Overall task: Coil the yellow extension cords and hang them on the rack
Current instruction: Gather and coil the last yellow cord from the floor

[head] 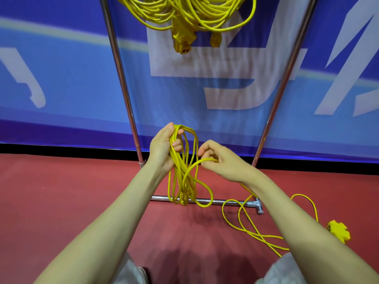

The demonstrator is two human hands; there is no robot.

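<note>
My left hand grips the top of a bundle of yellow cord loops that hang down in front of the rack's lower bar. My right hand pinches the running strand of the same cord, just right of the bundle. The loose rest of that cord snakes over the red floor to a yellow multi-outlet end at the right. Coiled yellow cords with plug ends hang from the top of the chrome rack.
The rack's two slanted poles frame my hands, and its base bar with a foot joint lies on the red floor. A blue banner wall stands right behind it. My knees show at the bottom edge.
</note>
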